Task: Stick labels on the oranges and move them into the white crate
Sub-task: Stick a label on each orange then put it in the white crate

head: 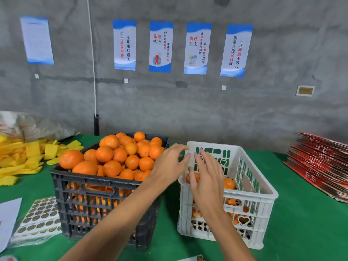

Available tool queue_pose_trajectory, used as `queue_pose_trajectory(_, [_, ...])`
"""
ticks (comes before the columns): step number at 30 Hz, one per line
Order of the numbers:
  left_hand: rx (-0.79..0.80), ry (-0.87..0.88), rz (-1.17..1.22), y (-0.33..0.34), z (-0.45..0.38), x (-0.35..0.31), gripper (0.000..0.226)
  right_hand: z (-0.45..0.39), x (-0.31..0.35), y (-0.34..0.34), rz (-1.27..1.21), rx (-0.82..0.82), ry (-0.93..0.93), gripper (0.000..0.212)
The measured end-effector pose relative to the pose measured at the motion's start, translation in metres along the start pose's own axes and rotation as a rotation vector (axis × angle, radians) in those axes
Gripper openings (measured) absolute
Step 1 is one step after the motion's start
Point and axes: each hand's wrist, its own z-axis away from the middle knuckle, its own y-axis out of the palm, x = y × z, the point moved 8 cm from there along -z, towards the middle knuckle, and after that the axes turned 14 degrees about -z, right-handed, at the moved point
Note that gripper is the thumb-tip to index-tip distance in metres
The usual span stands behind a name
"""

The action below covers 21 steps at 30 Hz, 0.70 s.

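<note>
Oranges [111,157], round and bright, were piled too many to count in one black crate [90,196] on the left. One white crate [250,200] stood just right of it with a few oranges inside. Two hands hovered above: the left hand [169,164] and right hand [209,178] both spread, holding nothing. One label sheet [40,216] lay near left.
</note>
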Motion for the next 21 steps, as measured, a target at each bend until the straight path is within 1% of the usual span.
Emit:
queue_pose_trajectory(2, [-0.047,-0.064,-0.217,-0.027,-0.004,0.040,0.026,0.001,0.011,0.017,-0.085,0.055,-0.005,0.043])
queue_pose_trajectory(3, [-0.034,-0.137,-0.373,-0.040,-0.004,0.066,0.030,0.003,0.017,0.024,-0.124,0.071,-0.009,0.043])
queue_pose_trajectory(4, [0.015,-0.251,-0.534,-0.052,-0.004,0.096,0.037,0.007,0.022,0.031,-0.155,0.082,-0.017,0.042])
queue_pose_trajectory(5, [0.097,-0.405,-0.666,-0.063,0.002,0.130,0.047,0.011,0.027,0.037,-0.180,0.092,-0.028,0.042])
queue_pose_trajectory(6, [0.190,-0.565,-0.737,-0.076,0.011,0.162,0.056,0.016,0.031,0.043,-0.202,0.103,-0.036,0.041])
queue_pose_trajectory(7, [0.263,-0.703,-0.757,-0.087,0.022,0.188,0.061,0.020,0.035,0.049,-0.222,0.112,-0.042,0.041])
queue_pose_trajectory(8, [0.307,-0.790,-0.768,-0.097,0.032,0.209,0.061,0.024,0.038,0.054,-0.239,0.118,-0.045,0.040])
queue_pose_trajectory(9, [0.325,-0.814,-0.798,-0.105,0.037,0.223,0.057,0.027,0.041,0.058,-0.254,0.120,-0.046,0.039])
queue_pose_trajectory(12, [0.315,-0.754,-0.906,-0.114,0.040,0.237,0.045,0.032,0.051,0.068,-0.288,0.115,-0.041,0.038])
queue_pose_trajectory(18, [0.411,-0.777,-0.906,-0.104,0.050,0.233,0.046,0.036,0.061,0.074,-0.350,0.141,-0.028,0.037])
queue_pose_trajectory(21, [0.429,-0.780,-0.885,-0.100,0.052,0.229,0.045,0.036,0.061,0.076,-0.369,0.147,-0.005,0.037])
